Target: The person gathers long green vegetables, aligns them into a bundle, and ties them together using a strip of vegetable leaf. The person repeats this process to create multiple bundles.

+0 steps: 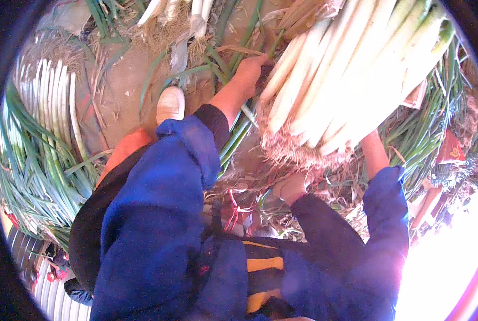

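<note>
A thick bundle of long green onions (pixel 327 96) lies slanted in front of me, its white stalks overexposed and its stringy roots (pixel 303 154) towards me. My left hand (pixel 250 74) is at the bundle's left side, with curled fingers in shadow against it. What those fingers grip cannot be made out. On the other side, my right wrist (pixel 372 146) passes beneath the bundle, which hides the right hand. Loose green leaves (pixel 239 136) lie under my left forearm.
Another row of green onions (pixel 54 104) lies at left, leaves towards me. More rooted stalks (pixel 183 24) are at the top. Green leaves (pixel 415 124) and a red packet (pixel 450 148) lie at right. Red string (pixel 234 210) and dry husks lie near my bare foot (pixel 293 186).
</note>
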Action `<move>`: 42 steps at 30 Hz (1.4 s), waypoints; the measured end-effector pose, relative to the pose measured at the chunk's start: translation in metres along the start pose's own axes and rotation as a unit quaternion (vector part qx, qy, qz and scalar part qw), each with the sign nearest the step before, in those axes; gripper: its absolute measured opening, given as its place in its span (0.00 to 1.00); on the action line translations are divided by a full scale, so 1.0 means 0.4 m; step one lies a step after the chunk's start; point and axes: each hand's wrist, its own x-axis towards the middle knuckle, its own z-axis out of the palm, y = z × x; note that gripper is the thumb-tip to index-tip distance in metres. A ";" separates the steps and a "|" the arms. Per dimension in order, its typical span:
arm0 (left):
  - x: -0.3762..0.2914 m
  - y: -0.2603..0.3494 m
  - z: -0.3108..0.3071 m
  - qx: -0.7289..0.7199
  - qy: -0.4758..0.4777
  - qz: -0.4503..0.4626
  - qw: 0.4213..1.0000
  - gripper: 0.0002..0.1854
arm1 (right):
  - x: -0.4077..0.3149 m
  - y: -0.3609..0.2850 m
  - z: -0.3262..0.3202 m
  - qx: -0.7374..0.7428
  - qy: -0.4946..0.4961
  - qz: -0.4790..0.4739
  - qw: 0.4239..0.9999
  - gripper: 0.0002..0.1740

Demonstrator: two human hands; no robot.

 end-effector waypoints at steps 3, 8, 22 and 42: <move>0.029 0.002 0.006 -0.021 -0.036 -0.092 0.995 0.16 | 0.024 0.034 0.031 -0.008 -0.010 0.031 0.999 0.11; 0.120 -0.047 -0.027 0.040 -0.194 -0.159 0.967 0.13 | 0.052 0.028 -0.011 -0.024 -0.009 0.063 0.998 0.11; 0.178 -0.081 -0.013 0.085 -0.309 -0.210 0.924 0.15 | 0.121 0.060 -0.034 -0.036 -0.024 0.116 0.992 0.11; -0.054 0.126 -0.070 0.446 -0.025 0.153 0.881 0.20 | -0.346 -0.190 -0.133 -0.357 -0.202 0.045 0.911 0.07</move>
